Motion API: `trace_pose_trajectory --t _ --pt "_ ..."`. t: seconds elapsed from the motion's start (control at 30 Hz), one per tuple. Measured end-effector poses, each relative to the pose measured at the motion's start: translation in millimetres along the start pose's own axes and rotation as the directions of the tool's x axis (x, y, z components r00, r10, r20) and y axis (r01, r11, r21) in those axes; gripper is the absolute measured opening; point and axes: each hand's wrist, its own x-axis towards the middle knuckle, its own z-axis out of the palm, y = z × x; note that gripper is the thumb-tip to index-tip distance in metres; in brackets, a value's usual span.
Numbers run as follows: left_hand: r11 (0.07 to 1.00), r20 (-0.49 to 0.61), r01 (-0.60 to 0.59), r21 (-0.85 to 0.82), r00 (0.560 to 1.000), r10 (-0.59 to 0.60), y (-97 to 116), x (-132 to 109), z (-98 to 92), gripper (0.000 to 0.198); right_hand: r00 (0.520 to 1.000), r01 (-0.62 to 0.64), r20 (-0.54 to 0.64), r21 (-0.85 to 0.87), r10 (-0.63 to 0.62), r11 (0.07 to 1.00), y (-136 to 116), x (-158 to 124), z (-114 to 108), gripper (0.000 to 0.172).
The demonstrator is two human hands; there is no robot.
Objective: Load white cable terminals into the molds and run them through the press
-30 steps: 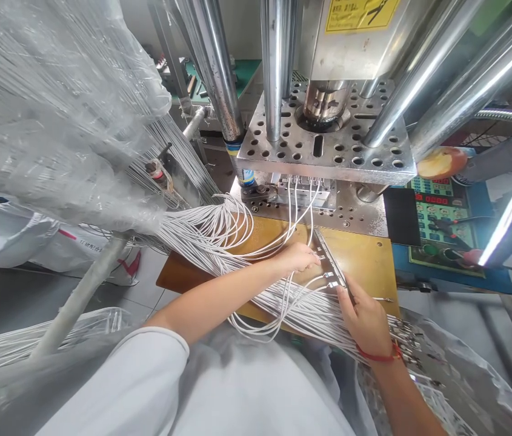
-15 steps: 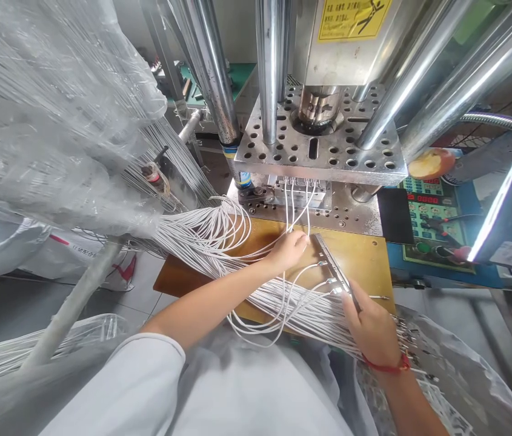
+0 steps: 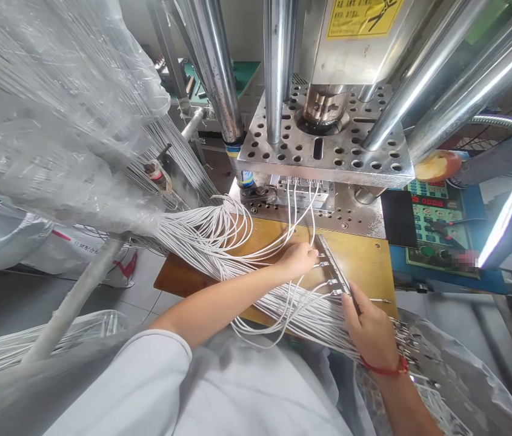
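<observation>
My right hand point(image 3: 371, 324) grips the near end of a narrow metal bar point(image 3: 335, 264), thumb on one side and fingers on the other. White cables with small metal connectors point(image 3: 332, 283) sit along the bar's left edge. At the bar's far part, my left hand point(image 3: 302, 260) pinches a white cable whose connector end touches the bar's left edge. Several other white cables point(image 3: 291, 209) run into a metal mould point(image 3: 305, 192) under the press plate. Beneath my hands a thick bundle of white cables point(image 3: 301, 309) lies across the brown board point(image 3: 365, 254).
The perforated press plate point(image 3: 328, 160) overhangs the mould, between steel columns point(image 3: 274, 79). Plastic-wrapped cables point(image 3: 78, 121) hang at the left. On the right are a green control panel point(image 3: 437, 221), a bitten apple point(image 3: 438, 165) and a bright lamp point(image 3: 505, 218).
My left hand has moved right and nearer to me, from beside the bar's far end to its left edge, bringing a cable end to it. My right hand stays on the bar.
</observation>
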Motion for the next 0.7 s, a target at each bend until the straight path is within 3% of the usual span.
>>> trace_pose_trajectory --t 0.17,0.33,0.47,0.53,0.63,0.7 --pt "0.999 0.036 0.032 -0.035 0.999 -0.031 -0.2 2.0 3.4 0.035 0.99 0.111 -0.069 -0.117 -0.119 0.987 1.3 -1.6 6.9 0.037" --pt "0.997 0.093 0.049 0.065 0.994 -0.055 3.2 1.1 1.9 0.033 0.945 0.267 -0.12 -0.248 -0.303 0.931 -1.5 -5.9 12.6 0.041" --pt "0.97 0.118 -0.059 0.234 0.993 0.032 17.5 -3.8 -4.9 0.033 0.974 0.2 -0.033 -0.347 -0.225 0.917 -9.1 -17.2 5.9 0.042" --pt "0.942 0.06 -0.118 0.314 0.993 0.105 27.9 -4.1 -12.3 0.032 0.982 0.184 0.116 -0.367 -0.152 0.912 -11.0 -18.6 -3.0 0.042" --pt "0.893 -0.166 -0.172 0.415 0.951 0.26 35.1 2.8 -28.1 0.033 0.932 0.184 0.352 -0.259 -0.085 0.948 -7.7 5.0 -19.5 0.046" --pt "0.883 -0.311 -0.148 0.444 0.899 0.307 28.7 10.9 -39.1 0.04 0.947 0.136 0.312 -0.177 -0.076 0.975 -4.4 45.0 -28.6 0.052"
